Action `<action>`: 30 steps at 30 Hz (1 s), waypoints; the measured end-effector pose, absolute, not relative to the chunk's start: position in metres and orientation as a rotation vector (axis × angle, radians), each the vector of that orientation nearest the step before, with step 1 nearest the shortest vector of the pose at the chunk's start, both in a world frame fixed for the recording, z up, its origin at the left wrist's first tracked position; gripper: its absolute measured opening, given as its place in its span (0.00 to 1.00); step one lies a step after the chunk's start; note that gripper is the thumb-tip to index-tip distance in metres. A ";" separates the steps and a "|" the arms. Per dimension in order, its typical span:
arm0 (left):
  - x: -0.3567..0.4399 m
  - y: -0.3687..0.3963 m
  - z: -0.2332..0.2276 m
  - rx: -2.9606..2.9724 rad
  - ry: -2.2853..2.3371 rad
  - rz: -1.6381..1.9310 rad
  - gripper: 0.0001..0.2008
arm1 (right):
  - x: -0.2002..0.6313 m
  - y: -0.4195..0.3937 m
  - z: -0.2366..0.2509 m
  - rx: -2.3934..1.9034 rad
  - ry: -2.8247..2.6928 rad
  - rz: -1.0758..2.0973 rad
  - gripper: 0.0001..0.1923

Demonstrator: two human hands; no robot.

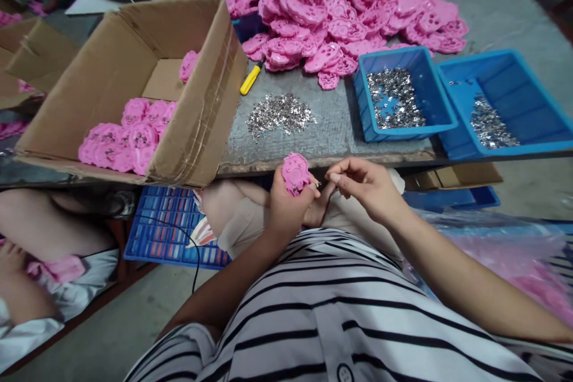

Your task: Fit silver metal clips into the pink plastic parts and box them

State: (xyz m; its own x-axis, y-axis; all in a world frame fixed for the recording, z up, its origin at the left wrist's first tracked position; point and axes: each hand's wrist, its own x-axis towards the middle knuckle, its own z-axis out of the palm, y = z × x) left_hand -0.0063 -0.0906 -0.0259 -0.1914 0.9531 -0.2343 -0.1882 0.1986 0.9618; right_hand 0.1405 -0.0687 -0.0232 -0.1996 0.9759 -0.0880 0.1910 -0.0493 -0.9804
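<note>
My left hand [286,209] is closed round a pink molded plastic piece [295,172], held just off the table's front edge above my lap. Small shiny metal bits show at the lower edge of this piece, near my thumb. Just to its right, my right hand [371,186] has thumb and index finger pinched together; whatever is between the fingertips is too small to make out. On the table ahead of both hands lies a loose heap of small silvery metal parts [282,114].
A cardboard box [210,101] at left holds several pink pieces [129,137]. A yellow-handled tool [251,79] lies beside it. Behind is a big pink heap [340,12]. Two blue bins [405,134] [546,110] with metal parts stand right. Another person's legs [58,221] are at left.
</note>
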 end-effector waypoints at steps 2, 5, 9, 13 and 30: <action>-0.005 -0.090 -0.025 0.869 1.328 1.253 0.14 | 0.139 -0.067 -0.022 -1.300 -1.437 1.391 0.11; -0.005 -0.090 -0.025 0.899 1.334 1.239 0.15 | 0.135 -0.066 -0.021 -1.307 -1.469 1.399 0.14; -0.006 -0.091 -0.025 0.845 1.274 1.246 0.17 | 0.132 -0.065 -0.023 -1.220 -1.406 1.451 0.16; -0.007 -0.092 -0.022 0.611 0.968 1.223 0.15 | 0.133 -0.064 -0.020 -1.221 -1.318 1.383 0.12; -0.003 -0.094 -0.023 0.570 0.968 1.200 0.25 | 0.137 -0.063 -0.009 -1.175 -1.891 1.167 0.09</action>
